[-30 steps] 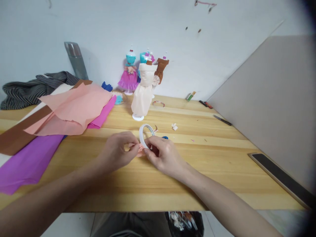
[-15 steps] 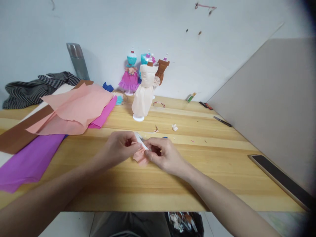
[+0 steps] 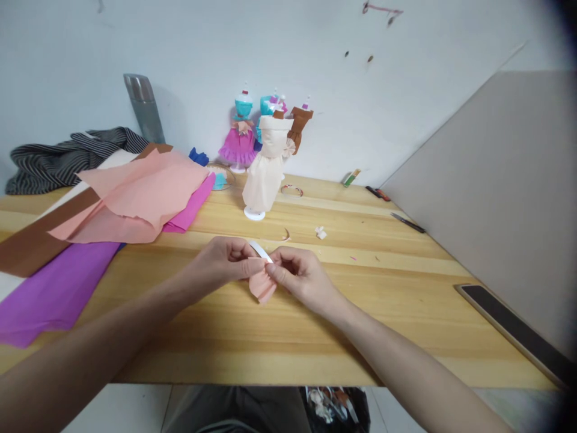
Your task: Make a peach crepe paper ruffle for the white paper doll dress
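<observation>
Between my two hands is a small gathered piece of pink crepe paper with a white strip along its upper side. My left hand pinches the left part of the pink piece between thumb and fingers. My right hand is closed on its right edge, the thumb pressed on the folds near the lower end of the white strip. The pink paper fans out below the thumbs, above the table. Fingertips behind the paper are hidden.
Behind my hands stands a doll form in a cream paper dress, with several other dressed forms behind it. Crepe paper sheets lie at left near a bottle. A phone and a pen-like tool lie at right.
My hands have shifted slightly, and the pink paper now hangs as a neater, more upright fan. The white strip's angle has changed a little, and both hands keep hold.
</observation>
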A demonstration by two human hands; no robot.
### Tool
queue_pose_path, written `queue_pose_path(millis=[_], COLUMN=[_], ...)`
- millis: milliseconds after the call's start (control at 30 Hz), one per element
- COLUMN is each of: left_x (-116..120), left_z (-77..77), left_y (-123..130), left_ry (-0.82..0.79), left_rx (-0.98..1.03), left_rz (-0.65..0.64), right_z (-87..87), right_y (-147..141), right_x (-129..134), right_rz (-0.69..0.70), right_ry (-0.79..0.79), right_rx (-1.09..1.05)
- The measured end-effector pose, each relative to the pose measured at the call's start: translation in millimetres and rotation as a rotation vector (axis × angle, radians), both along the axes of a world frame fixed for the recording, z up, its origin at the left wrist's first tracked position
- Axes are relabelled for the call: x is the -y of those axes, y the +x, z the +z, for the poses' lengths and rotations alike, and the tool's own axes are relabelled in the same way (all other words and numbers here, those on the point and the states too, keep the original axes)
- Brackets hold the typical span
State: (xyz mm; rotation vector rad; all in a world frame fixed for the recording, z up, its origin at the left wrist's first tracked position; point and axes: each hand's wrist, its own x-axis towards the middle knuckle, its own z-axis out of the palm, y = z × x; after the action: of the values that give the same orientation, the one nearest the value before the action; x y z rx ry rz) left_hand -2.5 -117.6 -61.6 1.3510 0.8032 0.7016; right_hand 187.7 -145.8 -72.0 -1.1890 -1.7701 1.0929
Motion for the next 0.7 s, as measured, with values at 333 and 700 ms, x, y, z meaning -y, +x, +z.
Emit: queue_pose_path(millis=[333, 700], left_x=[-3, 0], left_z=[-10.8, -15.1], left_y=[2, 10], left_ry=[-0.11, -0.017], left_rx=[0.137, 0.076], left_rz=[0.061, 0.091], right_z=[-1.2, -1.9], right_y=[2, 3], right_x=[-5, -8], right_rz=[-0.076, -0.154], right_ry=[-0.023, 0.011], right_rx=[-0.051, -0.047])
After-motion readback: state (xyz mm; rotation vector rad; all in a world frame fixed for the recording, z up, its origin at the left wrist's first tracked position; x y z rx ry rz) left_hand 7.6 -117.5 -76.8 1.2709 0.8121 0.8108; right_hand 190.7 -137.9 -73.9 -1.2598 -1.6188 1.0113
